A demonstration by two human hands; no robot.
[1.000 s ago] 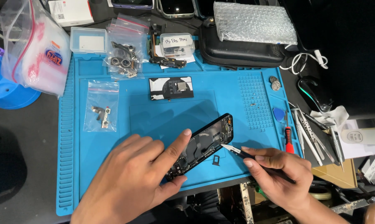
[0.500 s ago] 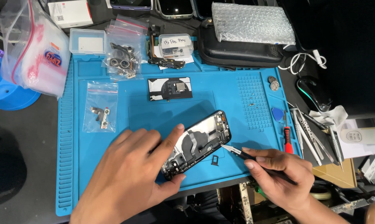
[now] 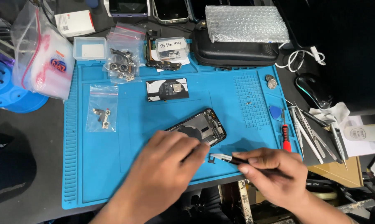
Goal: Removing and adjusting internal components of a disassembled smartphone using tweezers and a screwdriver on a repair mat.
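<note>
The opened phone (image 3: 202, 127) lies backless on the blue mat (image 3: 154, 166), and our left hand (image 3: 166, 166) presses flat over its near end. Our right hand (image 3: 274, 174) pinches tweezers (image 3: 224, 157), tips just beside the phone; a red screwdriver (image 3: 285, 139) lies nearby.

Opened phone (image 3: 202, 126) at mat (image 3: 245, 137) centre, small part bag (image 3: 102, 108) toward left edge, tweezers row (image 3: 309, 130) off right edge, case (image 3: 233, 52) behind
</note>
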